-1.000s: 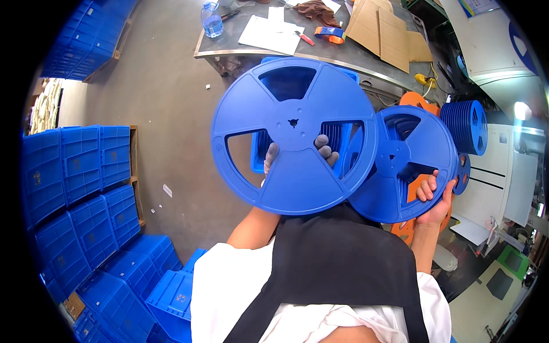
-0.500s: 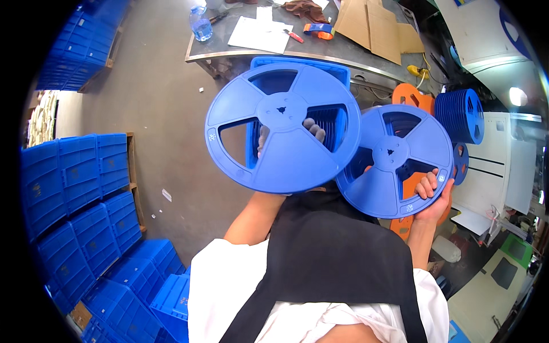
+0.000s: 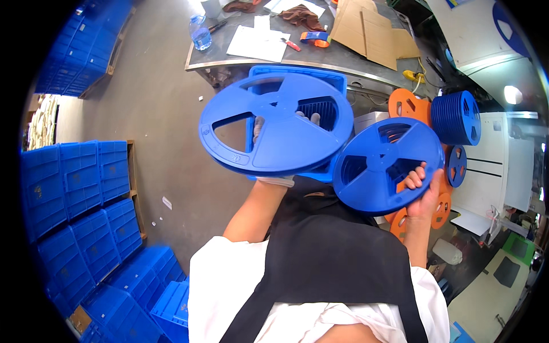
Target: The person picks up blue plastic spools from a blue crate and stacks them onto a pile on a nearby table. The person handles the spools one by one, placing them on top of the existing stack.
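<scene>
A large blue plastic reel is held up in front of me, tilted with its far side away. My left hand, in a grey glove, supports it from behind; its fingertips show through the reel's openings, while the palm is hidden. To the right, a second blue reel is gripped at its right rim by my bare right hand. Those fingers hook through a window of the reel and the thumb lies along the outer edge. Beneath the left reel stands a blue crate with several upright blue reels inside.
Ahead is a grey table with a water bottle, paper, a tape roll and cardboard. On the right are stacked blue reels and orange reels. Blue bins are stacked at left.
Both reels have tipped, so their faces look flatter and more edge-on. The left reel has shifted slightly left, and the right reel has come down a little.
</scene>
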Motion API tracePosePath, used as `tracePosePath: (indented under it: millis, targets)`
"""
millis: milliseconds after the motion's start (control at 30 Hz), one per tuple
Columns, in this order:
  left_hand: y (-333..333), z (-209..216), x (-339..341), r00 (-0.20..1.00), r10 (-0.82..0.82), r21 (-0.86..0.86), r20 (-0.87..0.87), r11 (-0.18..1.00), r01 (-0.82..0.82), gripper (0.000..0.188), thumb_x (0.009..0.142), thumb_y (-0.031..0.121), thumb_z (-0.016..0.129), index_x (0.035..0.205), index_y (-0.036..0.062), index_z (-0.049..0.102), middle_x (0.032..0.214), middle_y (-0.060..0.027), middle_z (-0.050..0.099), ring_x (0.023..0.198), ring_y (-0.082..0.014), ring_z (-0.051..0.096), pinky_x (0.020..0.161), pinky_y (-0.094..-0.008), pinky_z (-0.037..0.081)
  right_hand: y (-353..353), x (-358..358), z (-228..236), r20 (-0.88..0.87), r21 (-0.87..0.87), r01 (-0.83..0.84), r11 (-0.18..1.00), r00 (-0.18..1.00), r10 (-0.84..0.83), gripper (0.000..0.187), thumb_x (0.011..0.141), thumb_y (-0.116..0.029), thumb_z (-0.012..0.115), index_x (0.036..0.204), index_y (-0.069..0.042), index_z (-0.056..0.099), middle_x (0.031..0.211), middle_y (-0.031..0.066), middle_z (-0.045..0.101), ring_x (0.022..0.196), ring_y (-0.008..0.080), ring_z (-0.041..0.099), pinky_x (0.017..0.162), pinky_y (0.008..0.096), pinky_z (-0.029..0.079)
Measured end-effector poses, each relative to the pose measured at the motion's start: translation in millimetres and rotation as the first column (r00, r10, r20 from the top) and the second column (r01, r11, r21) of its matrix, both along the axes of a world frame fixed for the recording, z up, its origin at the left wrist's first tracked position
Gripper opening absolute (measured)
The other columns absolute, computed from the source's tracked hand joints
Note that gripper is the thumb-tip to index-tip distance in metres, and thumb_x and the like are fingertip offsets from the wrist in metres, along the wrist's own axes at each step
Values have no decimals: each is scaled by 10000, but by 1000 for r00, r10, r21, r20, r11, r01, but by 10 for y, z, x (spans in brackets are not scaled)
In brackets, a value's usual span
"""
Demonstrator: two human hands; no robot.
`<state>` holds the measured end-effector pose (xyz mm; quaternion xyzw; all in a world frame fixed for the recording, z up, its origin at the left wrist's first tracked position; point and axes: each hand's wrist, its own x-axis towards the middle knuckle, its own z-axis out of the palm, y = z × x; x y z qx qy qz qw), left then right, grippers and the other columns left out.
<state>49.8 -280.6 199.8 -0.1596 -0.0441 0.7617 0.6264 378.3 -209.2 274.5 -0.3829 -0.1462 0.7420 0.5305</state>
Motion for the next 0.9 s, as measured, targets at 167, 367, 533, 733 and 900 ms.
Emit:
tracePosePath:
  millis: [167, 367, 533, 733, 900]
  targets:
    - [134, -32, 93, 999, -45, 25, -14, 999, 45, 580, 930, 528, 493, 1350, 128, 465, 1248, -122, 557, 1236, -287, 493, 1167, -514, 276, -31, -631, 27, 401, 53, -118, 992, 912, 87, 495, 806, -59, 766, 1204, -35, 473, 884, 18, 511, 769, 126, 530, 691, 271, 480]
    - [84, 206, 382, 977, -207, 117, -51, 970, 211, 558, 942, 569, 445, 1347, 190, 494, 1313, -129, 556, 1302, -322, 458, 1153, -520, 308, -132, -944, -30, 606, 119, -235, 965, 787, 118, 683, 717, 25, 814, 1278, -42, 432, 944, 1, 505, 857, 93, 534, 784, 228, 498]
    - [-12, 452, 435, 958, -285, 156, -42, 945, 288, 593, 940, 601, 416, 1340, 175, 519, 1276, -135, 597, 1330, -332, 440, 1158, -520, 290, -110, -958, -79, 588, 162, -243, 956, 802, 104, 677, 725, -32, 835, 1272, -43, 436, 934, -5, 510, 821, 93, 540, 788, 226, 493]
    - [-173, 446, 399, 942, -326, 225, 81, 927, 302, 602, 947, 554, 444, 1376, 132, 482, 1342, -137, 537, 1317, -350, 444, 1148, -529, 288, -77, -891, -125, 557, 122, -180, 976, 826, 83, 625, 752, -91, 832, 1243, -27, 451, 874, -2, 528, 750, 99, 534, 704, 226, 464]
    - [-266, 374, 294, 957, -290, 124, -10, 949, 289, 622, 934, 524, 484, 1373, 84, 473, 1332, -158, 531, 1298, -353, 457, 1140, -526, 298, 9, -686, -179, 387, 110, -69, 992, 922, 21, 431, 867, -168, 745, 1179, -40, 477, 814, 13, 512, 655, 111, 502, 606, 252, 446]
